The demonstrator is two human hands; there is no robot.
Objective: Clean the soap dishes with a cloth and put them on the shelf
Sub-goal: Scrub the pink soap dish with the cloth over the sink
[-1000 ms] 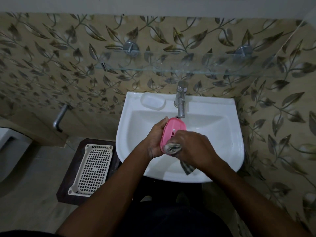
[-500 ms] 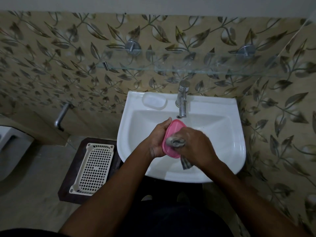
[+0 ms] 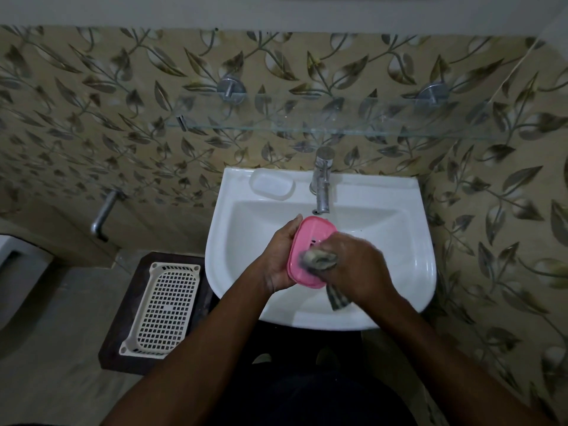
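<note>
Over the white basin (image 3: 408, 250) my left hand (image 3: 278, 258) grips a pink soap dish (image 3: 309, 241) by its left edge, tilted with its inside facing me. My right hand (image 3: 356, 269) holds a bunched grey cloth (image 3: 318, 259) pressed against the lower part of the dish; a tail of the cloth hangs below the hand. A second, white translucent soap dish (image 3: 272, 186) lies on the basin's back left ledge. The glass shelf (image 3: 307, 124) runs along the wall above the basin.
A chrome tap (image 3: 322, 182) stands at the back of the basin, just above the pink dish. On the floor to the left a cream plastic basket (image 3: 163, 309) sits on a dark mat. A metal pipe (image 3: 103, 215) juts from the left wall.
My right hand has rubbed the cloth over the pink dish, from its lower edge up onto its face. The dish has tilted a little so more of its inside shows.
</note>
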